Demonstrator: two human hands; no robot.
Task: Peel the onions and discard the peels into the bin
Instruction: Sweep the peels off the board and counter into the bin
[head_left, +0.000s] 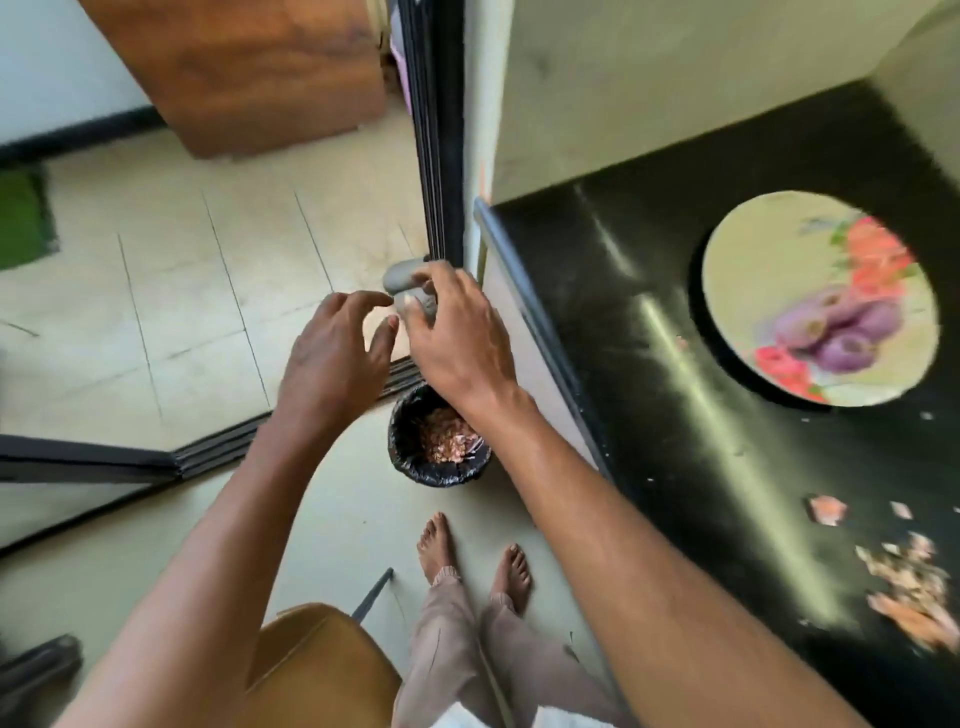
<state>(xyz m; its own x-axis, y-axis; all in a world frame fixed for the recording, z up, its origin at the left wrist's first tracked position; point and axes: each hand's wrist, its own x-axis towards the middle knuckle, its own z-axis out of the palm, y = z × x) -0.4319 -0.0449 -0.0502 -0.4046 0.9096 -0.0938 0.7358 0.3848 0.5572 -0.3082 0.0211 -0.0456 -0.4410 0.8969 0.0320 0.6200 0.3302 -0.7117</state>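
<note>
Both my hands hover in the air above a small bin (402, 441) with a black liner that stands on the floor beside the counter. Pinkish onion peels (448, 435) lie inside it. My left hand (337, 345) has its fingers spread and holds nothing. My right hand (460, 335) is close beside it, fingers loosely bent downward, with nothing visible in them. Three peeled purple onions (836, 327) sit on a round flowered plate (753, 270) on the black counter (675, 374). More loose peels (909, 587) lie scattered on the counter at the right.
A grey rounded object (401, 275) lies on the floor by the dark door frame (434, 130), just beyond my fingers. A brown seat (311, 670) stands at bottom left. My bare feet (470, 553) stand right behind the bin. A wooden cabinet (249, 67) is at the back.
</note>
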